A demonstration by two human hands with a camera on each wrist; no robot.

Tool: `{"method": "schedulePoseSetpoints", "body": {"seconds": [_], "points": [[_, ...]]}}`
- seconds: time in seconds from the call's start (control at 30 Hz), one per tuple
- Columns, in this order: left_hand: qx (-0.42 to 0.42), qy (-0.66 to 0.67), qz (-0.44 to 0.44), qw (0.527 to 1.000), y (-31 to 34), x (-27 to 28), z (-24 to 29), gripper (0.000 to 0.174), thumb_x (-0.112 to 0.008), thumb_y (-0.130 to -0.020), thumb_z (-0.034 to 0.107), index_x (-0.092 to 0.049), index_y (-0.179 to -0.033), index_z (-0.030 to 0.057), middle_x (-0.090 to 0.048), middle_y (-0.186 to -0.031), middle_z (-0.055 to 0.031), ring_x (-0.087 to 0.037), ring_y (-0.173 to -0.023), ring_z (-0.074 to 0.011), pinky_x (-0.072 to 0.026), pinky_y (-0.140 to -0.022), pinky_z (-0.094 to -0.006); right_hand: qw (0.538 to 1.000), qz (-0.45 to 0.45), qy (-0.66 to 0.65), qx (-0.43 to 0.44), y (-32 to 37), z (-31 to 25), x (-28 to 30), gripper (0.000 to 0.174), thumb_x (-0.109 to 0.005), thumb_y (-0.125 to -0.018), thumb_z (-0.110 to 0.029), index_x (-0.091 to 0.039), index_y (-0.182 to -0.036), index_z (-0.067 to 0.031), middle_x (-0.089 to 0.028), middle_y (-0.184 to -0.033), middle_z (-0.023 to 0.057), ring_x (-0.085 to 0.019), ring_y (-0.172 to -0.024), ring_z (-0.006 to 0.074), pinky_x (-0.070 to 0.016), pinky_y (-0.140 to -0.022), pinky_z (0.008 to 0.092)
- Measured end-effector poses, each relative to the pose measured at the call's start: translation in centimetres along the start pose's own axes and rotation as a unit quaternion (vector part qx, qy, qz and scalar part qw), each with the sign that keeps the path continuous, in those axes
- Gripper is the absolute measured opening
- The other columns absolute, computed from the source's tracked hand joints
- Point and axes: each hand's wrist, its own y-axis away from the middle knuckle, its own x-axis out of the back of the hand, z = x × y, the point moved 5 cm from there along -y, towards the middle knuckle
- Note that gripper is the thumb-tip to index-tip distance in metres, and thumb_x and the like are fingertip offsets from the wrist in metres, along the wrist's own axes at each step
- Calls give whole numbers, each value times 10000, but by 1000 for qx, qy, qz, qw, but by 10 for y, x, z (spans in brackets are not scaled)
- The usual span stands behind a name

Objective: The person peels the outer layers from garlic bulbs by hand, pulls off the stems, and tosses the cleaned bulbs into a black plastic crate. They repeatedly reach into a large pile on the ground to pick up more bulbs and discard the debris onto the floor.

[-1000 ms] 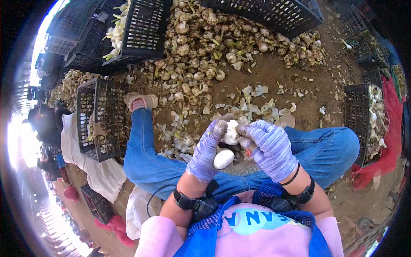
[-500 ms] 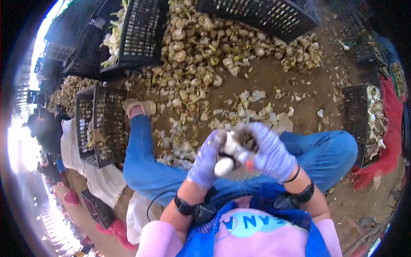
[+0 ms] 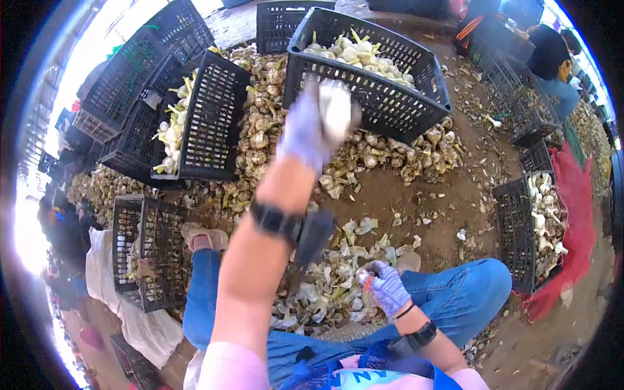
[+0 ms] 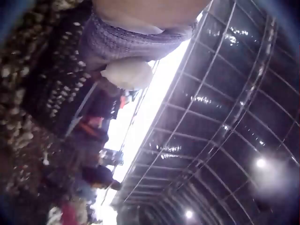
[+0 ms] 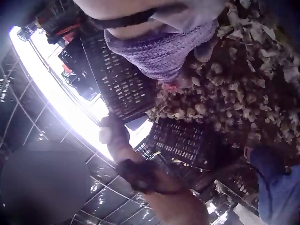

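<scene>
My left hand (image 3: 307,133), in a purple knit glove, is stretched far forward and blurred. It grips white peeled garlic (image 3: 336,112) in front of the near wall of a black crate (image 3: 364,88) heaped with white garlic bulbs. A smooth pale bulb (image 4: 129,74) shows below the glove in the left wrist view. Low over the lap, my gloved right hand (image 3: 389,290) has curled fingers. An orange-red band (image 3: 368,283) shows by its fingertips; I cannot tell whether the fingers hold anything. Peeled garlic skins (image 3: 325,283) lie on the ground beside it.
Unpeeled garlic (image 3: 260,140) is piled behind the crate and to its left. Another crate of white garlic (image 3: 214,120) leans at the left, with a slatted crate (image 3: 149,253) nearer. At right stand a garlic crate (image 3: 513,227) and red cloth (image 3: 572,221). A person (image 3: 552,65) sits beyond.
Both hands worked together on a garlic bulb over the lap. They have parted: the left has swung forward to the crate with garlic, while the right stays low. The head view has tilted up.
</scene>
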Motion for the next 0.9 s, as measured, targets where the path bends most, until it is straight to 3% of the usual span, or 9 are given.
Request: {"method": "schedulePoseSetpoints", "body": {"seconds": [0.17, 0.37, 0.4, 0.43, 0.5, 0.63, 0.67, 0.77, 0.9], "points": [[-33, -82, 4, 996, -86, -9, 65, 645, -385, -895, 432, -192, -1312, -20, -225, -1357, -226, -325, -1217, -361, -407, -875, -569, 994, 6, 105, -11, -4, 23, 6, 201, -624, -753, -86, -582, -936, -15, -585, -808, 18, -533, -705, 114, -451, -642, 261], [37, -405, 138, 903, -6, 164, 2, 353, -575, -820, 183, -506, -1132, 34, -542, -1021, -64, -546, -852, -181, -507, -706, -334, 997, -14, 71, -33, -16, 18, -2, 314, -599, -754, -77, -558, -1054, 7, -617, -929, 101, -559, -836, 157, -457, -733, 287], [89, -504, 170, 842, 5, 198, -18, 346, -609, -782, 148, -541, -1109, 58, -577, -957, -71, -548, -861, -145, -483, -670, -290, 995, -24, 42, -90, -18, 34, -1, 365, -603, -766, -95, -533, -1108, 13, -609, -981, 108, -561, -884, 168, -453, -767, 286], [94, -700, 119, 698, 14, 227, -33, 333, -623, -759, 197, -569, -1046, 35, -594, -980, -141, -578, -865, -223, -480, -748, -335, 994, -24, 42, -96, -21, 37, -2, 365, -603, -766, -95, -533, -1108, 13, -609, -981, 108, -561, -884, 168, -453, -767, 286], [74, -819, 117, 557, 22, 260, -73, 363, -626, -719, 179, -570, -1065, 86, -553, -1079, -201, -526, -982, -364, -425, -873, -371, 990, -43, 48, -122, -26, 41, -4, 321, -568, -823, -170, -535, -1097, -7, -598, -1000, 131, -561, -909, 184, -447, -788, 301], [119, -919, 45, 374, 6, 302, -131, 546, -631, -701, 159, -453, -1217, 153, -434, -1266, -126, -447, -1130, -343, -371, -935, -434, 956, -42, 283, 61, -27, 68, 8, 312, -552, -830, -218, -560, -1063, -12, -590, -988, 169, -560, -929, 298, -439, -818, 352], [100, -948, 35, 300, 3, 308, -140, 614, -636, -696, 157, -404, -1263, 171, -384, -1322, -99, -417, -1172, -332, -353, -947, -465, 990, -22, 70, -117, -25, 81, 11, 291, -566, -810, -198, -568, -1032, -10, -582, -997, 174, -536, -968, 318, -415, -856, 359], [159, -945, 7, 286, -6, 300, -134, 571, -594, -731, 154, -381, -1261, 155, -420, -1277, -84, -414, -1162, -300, -367, -929, -469, 967, -66, 242, -45, -40, 58, 11, 263, -585, -783, -164, -574, -997, -10, -573, -1002, 171, -524, -984, 314, -409, -866, 354], [165, -918, 28, 360, 5, 288, -114, 592, -669, -681, 189, -417, -1212, 113, -451, -1219, -131, -455, -1110, -301, -383, -923, -429, 996, 5, -32, -89, -41, 33, -1, 287, -547, -767, -26, -514, -1052, -8, -575, -928, 81, -540, -887, 180, -452, -769, 295]]}}
